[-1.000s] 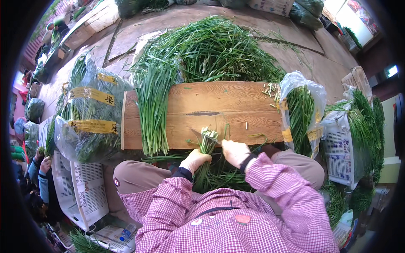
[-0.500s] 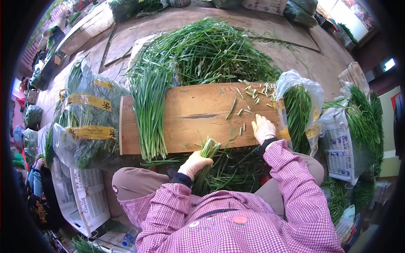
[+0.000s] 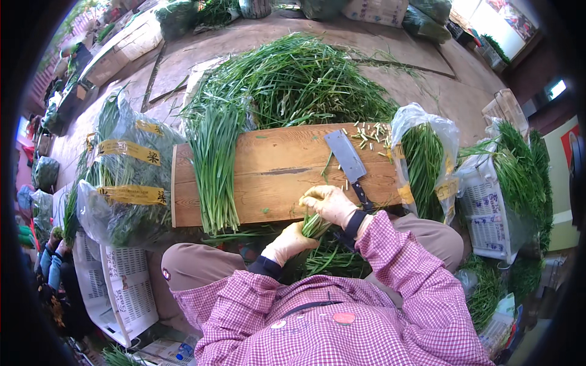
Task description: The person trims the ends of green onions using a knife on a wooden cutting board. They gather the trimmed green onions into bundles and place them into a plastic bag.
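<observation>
My left hand (image 3: 289, 243) is closed round a bunch of garlic chives (image 3: 316, 226), just off the near edge of the wooden board (image 3: 281, 174). The cut stalk ends point up and away from me. Right above them is my right hand (image 3: 332, 204), its fingers bent and pressed together; what is at the fingertips, if anything, is too small to name. A cleaver (image 3: 347, 155) lies flat on the board, its dark handle beside my right wrist. Trimmed stalk pieces (image 3: 371, 135) are scattered at the board's far right. A neat bundle of chives (image 3: 215, 168) lies across its left end.
Beyond the board rises a big heap of loose chives (image 3: 299, 79). Taped plastic bags of greens (image 3: 131, 165) stand left, and an open bag (image 3: 424, 158) hangs at the right end. White crates (image 3: 131, 283) flank me. At far left, another person's hands (image 3: 59, 244) show.
My right hand has left the cleaver, now flat on the board, and moved left to the bunch's cut ends. My left hand has shifted slightly nearer to me and right, still gripping the bunch.
</observation>
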Demonstrator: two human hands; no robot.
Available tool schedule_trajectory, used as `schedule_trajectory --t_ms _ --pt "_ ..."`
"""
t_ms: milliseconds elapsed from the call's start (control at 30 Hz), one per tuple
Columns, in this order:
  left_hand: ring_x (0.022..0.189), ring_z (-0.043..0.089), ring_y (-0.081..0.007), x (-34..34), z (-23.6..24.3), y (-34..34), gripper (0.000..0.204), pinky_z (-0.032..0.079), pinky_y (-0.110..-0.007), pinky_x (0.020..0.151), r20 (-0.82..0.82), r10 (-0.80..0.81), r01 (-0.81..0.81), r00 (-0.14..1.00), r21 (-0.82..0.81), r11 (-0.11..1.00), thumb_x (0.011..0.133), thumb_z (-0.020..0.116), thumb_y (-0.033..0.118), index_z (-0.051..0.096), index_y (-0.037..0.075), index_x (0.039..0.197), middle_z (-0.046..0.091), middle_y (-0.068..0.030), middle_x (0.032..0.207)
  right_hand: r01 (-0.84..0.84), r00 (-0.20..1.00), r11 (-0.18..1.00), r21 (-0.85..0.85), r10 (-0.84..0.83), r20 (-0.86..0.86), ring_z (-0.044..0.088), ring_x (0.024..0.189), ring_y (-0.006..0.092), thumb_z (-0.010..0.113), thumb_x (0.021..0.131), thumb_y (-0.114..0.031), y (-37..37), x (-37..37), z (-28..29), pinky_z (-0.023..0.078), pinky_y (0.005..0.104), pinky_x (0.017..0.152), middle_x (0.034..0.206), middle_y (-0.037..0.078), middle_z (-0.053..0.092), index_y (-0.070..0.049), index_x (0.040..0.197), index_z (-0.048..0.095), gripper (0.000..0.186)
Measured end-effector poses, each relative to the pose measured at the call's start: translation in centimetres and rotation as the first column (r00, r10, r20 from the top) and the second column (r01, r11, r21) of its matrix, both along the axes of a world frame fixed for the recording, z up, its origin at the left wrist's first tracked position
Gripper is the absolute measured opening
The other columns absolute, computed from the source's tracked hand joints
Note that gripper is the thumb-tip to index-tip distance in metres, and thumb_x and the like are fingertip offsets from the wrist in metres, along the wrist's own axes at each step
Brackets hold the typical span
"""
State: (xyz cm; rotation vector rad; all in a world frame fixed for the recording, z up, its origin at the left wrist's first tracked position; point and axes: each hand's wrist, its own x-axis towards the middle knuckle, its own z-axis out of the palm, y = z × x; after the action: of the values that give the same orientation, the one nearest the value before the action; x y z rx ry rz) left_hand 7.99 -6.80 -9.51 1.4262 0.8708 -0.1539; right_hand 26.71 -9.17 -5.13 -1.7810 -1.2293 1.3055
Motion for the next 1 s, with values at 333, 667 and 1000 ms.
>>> schedule_trajectory --t_ms 333,667,1000 --pt "0.092 0.063 -0.0136 -2.8 2.1 1.6 0.044 0.051 -0.031 0.087 0.289 0.164 -0.144 0.943 -0.087 0.986 0.079 0.080 0.011 0.067 0.000 0.119 0.071 -0.0034 0.103 0.687 0.663 0.449 0.571 -0.709 -0.240 0.070 0.100 0.0181 0.052 0.109 -0.031 -1.7 14.6 12.9 0.058 0.0310 0.090 0.113 0.010 0.073 -0.004 0.113 0.069 0.032" --pt "0.094 0.069 -0.0174 -4.6 5.9 1.9 0.036 0.053 -0.032 0.090 0.430 0.318 -0.231 0.845 -0.243 0.942 0.079 0.079 0.005 0.069 -0.002 0.113 0.074 -0.0084 0.099 -0.277 0.933 0.946 0.170 0.222 0.282 0.069 0.111 0.0248 0.075 0.093 -0.036 -10.3 5.2 13.4 0.053 0.0362 0.098 0.119 0.013 0.072 -0.006 0.124 0.068 0.043" --pt "0.103 0.061 -0.0107 -4.7 8.2 -0.3 0.048 0.050 -0.029 0.095 0.461 0.239 -0.134 0.854 -0.250 0.959 0.081 0.083 0.008 0.065 0.003 0.125 0.068 0.0018 0.109 -0.122 0.949 0.913 0.389 -0.008 0.315 0.071 0.083 0.0303 0.070 0.095 -0.026 -6.8 -2.8 10.4 0.056 0.0381 0.074 0.090 0.014 0.072 -0.004 0.101 0.072 0.023"
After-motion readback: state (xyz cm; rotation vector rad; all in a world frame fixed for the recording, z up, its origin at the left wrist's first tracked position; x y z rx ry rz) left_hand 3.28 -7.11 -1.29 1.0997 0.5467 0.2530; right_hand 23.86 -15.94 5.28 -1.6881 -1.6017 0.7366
